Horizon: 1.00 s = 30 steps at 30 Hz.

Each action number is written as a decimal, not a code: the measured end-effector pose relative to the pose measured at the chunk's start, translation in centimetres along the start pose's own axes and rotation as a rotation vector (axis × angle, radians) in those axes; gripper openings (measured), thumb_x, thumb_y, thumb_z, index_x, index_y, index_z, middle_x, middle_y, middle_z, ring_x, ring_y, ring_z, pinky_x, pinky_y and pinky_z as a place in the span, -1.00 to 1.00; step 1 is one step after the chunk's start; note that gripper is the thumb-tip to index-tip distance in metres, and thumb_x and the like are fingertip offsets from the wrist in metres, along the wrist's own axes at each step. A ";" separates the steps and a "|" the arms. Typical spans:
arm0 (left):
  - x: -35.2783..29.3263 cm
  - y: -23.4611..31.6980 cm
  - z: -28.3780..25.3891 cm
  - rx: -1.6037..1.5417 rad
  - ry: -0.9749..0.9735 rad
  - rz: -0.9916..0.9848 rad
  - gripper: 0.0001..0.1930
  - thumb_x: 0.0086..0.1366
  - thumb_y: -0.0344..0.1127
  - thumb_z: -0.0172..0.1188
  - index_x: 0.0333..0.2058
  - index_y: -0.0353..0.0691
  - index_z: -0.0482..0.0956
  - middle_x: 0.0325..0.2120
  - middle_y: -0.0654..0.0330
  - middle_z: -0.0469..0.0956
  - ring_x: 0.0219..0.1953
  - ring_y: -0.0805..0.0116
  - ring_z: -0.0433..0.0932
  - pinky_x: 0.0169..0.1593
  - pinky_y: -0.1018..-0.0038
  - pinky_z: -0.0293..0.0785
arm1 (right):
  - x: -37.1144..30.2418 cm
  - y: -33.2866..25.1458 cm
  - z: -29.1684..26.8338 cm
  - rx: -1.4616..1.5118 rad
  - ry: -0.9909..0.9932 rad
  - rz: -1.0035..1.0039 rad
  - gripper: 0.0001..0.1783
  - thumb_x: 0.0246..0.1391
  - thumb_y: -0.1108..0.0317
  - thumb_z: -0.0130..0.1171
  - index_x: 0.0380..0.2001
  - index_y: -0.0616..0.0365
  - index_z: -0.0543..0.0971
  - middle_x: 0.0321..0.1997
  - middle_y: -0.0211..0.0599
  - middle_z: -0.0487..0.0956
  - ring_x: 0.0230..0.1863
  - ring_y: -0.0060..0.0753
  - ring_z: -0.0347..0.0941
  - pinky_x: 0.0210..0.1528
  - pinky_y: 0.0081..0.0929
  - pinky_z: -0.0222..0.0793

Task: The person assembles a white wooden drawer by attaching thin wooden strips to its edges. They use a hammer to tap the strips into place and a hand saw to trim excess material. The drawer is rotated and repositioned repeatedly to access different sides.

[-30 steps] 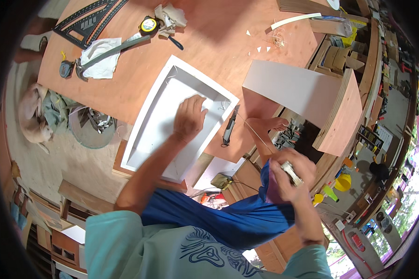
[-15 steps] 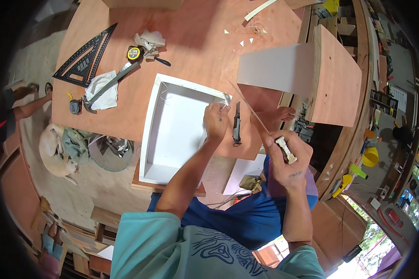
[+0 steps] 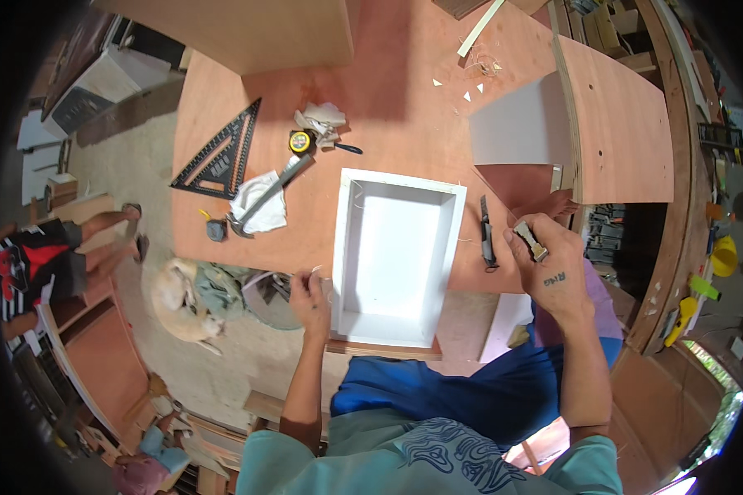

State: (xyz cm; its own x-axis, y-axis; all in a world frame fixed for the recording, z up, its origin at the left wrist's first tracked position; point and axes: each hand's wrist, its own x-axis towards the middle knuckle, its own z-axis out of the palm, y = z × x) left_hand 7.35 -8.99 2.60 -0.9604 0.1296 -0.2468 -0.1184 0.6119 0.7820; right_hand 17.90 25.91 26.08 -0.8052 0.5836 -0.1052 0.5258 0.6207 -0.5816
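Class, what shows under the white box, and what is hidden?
Below the white box, a wooden board shows at the near edge; the tabletop surrounds its far part. Anything directly beneath is covered.

A black rafter square (image 3: pixel 222 171) lies near a claw hammer (image 3: pixel 274 190) across a white rag (image 3: pixel 273 214); a pale dog (image 3: pixel 173 299) lies curled on the floor (image 3: pixel 243 375).

A head-worn fisheye faces down on both hands (image 3: pixel 309 305) (image 3: pixel 551 262) from close above, its rim somewhat unclear.

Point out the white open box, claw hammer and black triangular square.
White open box (image 3: pixel 404 182): head view, far rim.
Claw hammer (image 3: pixel 276 190): head view, middle of handle.
Black triangular square (image 3: pixel 221 172): head view, solid middle part.
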 end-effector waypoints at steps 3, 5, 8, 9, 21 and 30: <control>-0.2 -7.0 -5.4 0.231 -0.104 0.018 -0.81 0.37 -0.35 0.13 -0.21 -0.40 0.56 -0.37 -0.04 0.60 -0.39 0.13 0.59 -0.22 0.28 0.51 | -0.1 -0.4 0.7 0.048 -0.001 -0.015 -0.84 -0.01 0.54 0.36 -0.37 0.25 0.55 -0.46 -0.11 0.56 -0.48 -0.13 0.50 -0.40 -0.37 0.40; -0.7 -11.9 -7.4 0.584 -0.182 0.069 -0.78 0.36 -0.33 0.13 -0.19 -0.41 0.58 -0.27 -0.14 0.59 -0.31 -0.01 0.60 -0.16 0.17 0.50 | -0.3 -0.2 1.4 0.084 0.008 -0.072 -0.83 -0.02 0.56 0.36 -0.38 0.25 0.55 -0.46 -0.13 0.55 -0.47 -0.15 0.50 -0.40 -0.38 0.40; 0.2 -12.1 -6.4 0.628 -0.063 0.181 -0.72 0.35 -0.30 0.14 -0.12 -0.43 0.58 -0.08 -0.24 0.53 -0.13 -0.13 0.57 -0.03 0.09 0.46 | -0.4 0.0 1.7 0.092 0.007 -0.123 -0.82 -0.04 0.57 0.37 -0.38 0.24 0.55 -0.46 -0.15 0.54 -0.47 -0.17 0.51 -0.40 -0.39 0.40; 1.2 -11.2 -5.4 0.564 0.016 0.224 -0.70 0.35 -0.30 0.14 -0.09 -0.44 0.57 -0.02 -0.27 0.51 -0.06 -0.16 0.55 0.02 0.07 0.44 | -0.4 0.0 1.7 0.082 0.006 -0.113 -0.83 -0.04 0.57 0.37 -0.38 0.24 0.55 -0.46 -0.14 0.54 -0.47 -0.17 0.51 -0.40 -0.39 0.40; 12.0 7.8 10.7 0.528 -0.091 0.584 -0.39 0.04 -0.16 0.44 -0.02 -0.34 0.38 -0.19 -0.05 0.38 -0.11 -0.04 0.42 -0.07 0.15 0.39 | -0.4 -1.0 2.4 0.041 0.006 -0.086 -0.82 -0.02 0.48 0.34 -0.32 0.22 0.57 -0.41 -0.05 0.56 -0.38 0.04 0.54 -0.35 -0.25 0.46; 11.9 5.5 13.5 0.424 0.020 0.585 -0.45 0.09 -0.22 0.38 0.00 -0.31 0.37 -0.19 -0.04 0.37 -0.12 -0.06 0.41 -0.10 0.15 0.37 | -0.4 -0.6 2.2 0.159 0.005 -0.045 -0.78 0.01 0.54 0.27 -0.24 0.22 0.52 -0.30 -0.05 0.56 -0.28 0.08 0.51 -0.24 -0.23 0.44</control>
State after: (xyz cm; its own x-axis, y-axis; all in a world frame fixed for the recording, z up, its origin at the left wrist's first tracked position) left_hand -1.36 6.49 -3.74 -0.8412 0.5172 0.1578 0.5210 0.6972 0.4924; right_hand 17.29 24.17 24.68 -0.8256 0.5596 -0.0725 0.4388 0.5558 -0.7061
